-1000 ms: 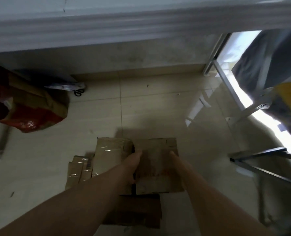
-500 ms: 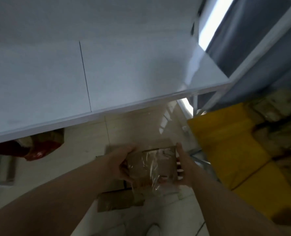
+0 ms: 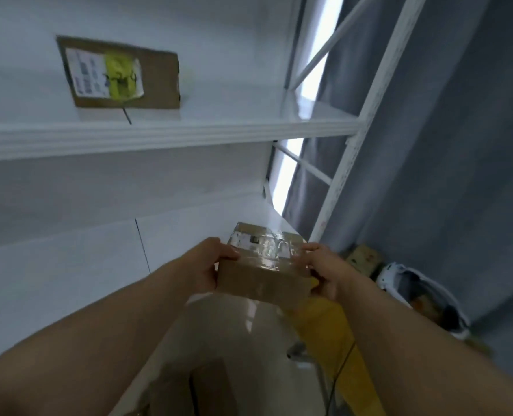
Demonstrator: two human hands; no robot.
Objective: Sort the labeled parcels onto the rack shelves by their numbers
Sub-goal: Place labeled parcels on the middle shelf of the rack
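A small cardboard parcel (image 3: pixel 264 265) with a taped white label on top is held in the air in front of the white rack. My left hand (image 3: pixel 210 262) grips its left end and my right hand (image 3: pixel 324 271) grips its right end. The parcel hangs just over the front right part of the lower white shelf (image 3: pixel 69 265). On the upper shelf (image 3: pixel 219 127) a second cardboard parcel (image 3: pixel 120 75) lies flat, with a white label and a yellow sticker on its face.
The rack's white upright post (image 3: pixel 366 115) and braces stand at the right, with a grey curtain (image 3: pixel 459 145) behind. Below are a yellow bag (image 3: pixel 336 340), a white bag (image 3: pixel 423 295) with items inside, and cardboard boxes (image 3: pixel 207 388) on the floor.
Both hands lifted the parcel off the floor pile and raised it to the rack's lower shelf. The view swung up from the floor to the shelves.
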